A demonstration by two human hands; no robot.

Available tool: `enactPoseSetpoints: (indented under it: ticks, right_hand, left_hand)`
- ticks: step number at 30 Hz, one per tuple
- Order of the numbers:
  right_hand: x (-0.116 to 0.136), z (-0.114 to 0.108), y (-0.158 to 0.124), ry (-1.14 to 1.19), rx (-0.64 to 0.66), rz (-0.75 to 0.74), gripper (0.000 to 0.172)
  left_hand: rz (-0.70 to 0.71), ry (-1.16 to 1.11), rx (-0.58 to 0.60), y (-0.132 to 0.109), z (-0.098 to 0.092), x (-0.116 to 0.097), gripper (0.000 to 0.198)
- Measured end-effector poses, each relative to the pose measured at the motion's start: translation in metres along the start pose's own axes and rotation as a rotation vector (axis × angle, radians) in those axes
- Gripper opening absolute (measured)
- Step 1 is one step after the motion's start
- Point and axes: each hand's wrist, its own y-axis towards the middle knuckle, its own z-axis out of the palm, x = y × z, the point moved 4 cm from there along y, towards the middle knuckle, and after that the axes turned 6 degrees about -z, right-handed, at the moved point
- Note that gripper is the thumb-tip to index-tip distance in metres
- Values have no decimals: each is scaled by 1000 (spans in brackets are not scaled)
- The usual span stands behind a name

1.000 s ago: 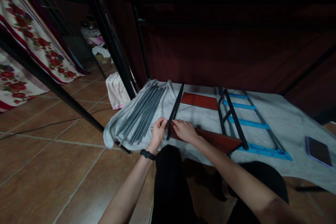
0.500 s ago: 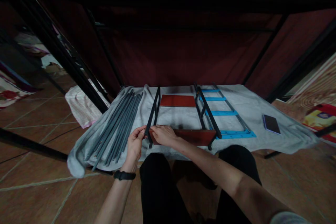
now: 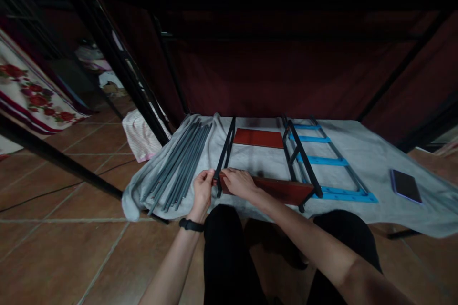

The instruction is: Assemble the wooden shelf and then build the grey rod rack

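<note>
1. Brown tiled floor (image 3: 71, 248) lies under us, with a grey cloth (image 3: 358, 152) spread on it before a dark red curtain (image 3: 268, 71).
2. We are at the cloth's near edge, and our black-clad legs (image 3: 229, 257) show below our arms.
3. Our left hand (image 3: 203, 189) curls round the near end of a black rail (image 3: 226, 150) that runs away from us across the cloth. Its grip is closed on the rail. A black watch (image 3: 191, 225) sits on that wrist.
4. Our right hand (image 3: 239, 182) lies on the left end of the near board (image 3: 282, 189), which is red-brown and stands on edge, right where it meets the rail. We cannot tell whether this grip is closed round the near board or only presses on it.
5. At its right end the near board meets a black frame (image 3: 302, 157).
6. Between rail and frame, farther back, the far board (image 3: 259, 138) lies flat.
7. A blue rack (image 3: 322, 159) lies flat just right of the frame, touching it.
8. Grey rods (image 3: 182, 162) lie bundled on the cloth left of the rail, near our left hand.
9. A dark phone (image 3: 406, 186) rests on the cloth at the right, well apart.
10. Off the cloth to the left are a striped towel (image 3: 138, 138) and floral fabric (image 3: 28, 100).
</note>
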Motion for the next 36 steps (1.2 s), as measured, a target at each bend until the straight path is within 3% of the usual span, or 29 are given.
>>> enactPoseSetpoints:
  ticks: [4, 11, 15, 18, 21, 23, 25, 27, 30, 36]
  right_hand:
    - [0, 0, -2, 11, 17, 15, 34]
    - [2, 0, 1, 71, 8, 8, 35]
    - [2, -24, -25, 178, -184, -107, 44]
    - [-37, -53, -79, 253, -436, -27, 38]
    - [-118, -73, -155, 321, -764, 301, 35]
    - [-172, -74, -204, 369, -913, 555, 40]
    - [-211, -64, -233, 500, -881, 688, 44]
    - [-228, -50, -241, 674, -779, 685, 45]
    - [-223, -33, -234, 840, -681, 591, 44]
    - [-208, -19, -229, 952, -700, 547, 44]
  left_hand:
    - [80, 86, 25, -2, 1, -5, 27]
    - [-2, -19, 26, -4, 1, -5, 36]
    - [0, -3, 3, -4, 3, -5, 36]
    - [-26, -22, -14, -3, 3, -4, 38]
    - [-38, -32, -24, 0, 2, 0, 41]
    - [-43, -39, -32, 5, 1, 3, 41]
    - [-55, -56, -39, 8, 1, 6, 41]
    - [-63, -73, -39, 10, 2, 8, 40]
    - [-61, -84, -37, 10, 3, 8, 39]
    - [-46, -55, -75, 10, 5, 4, 37]
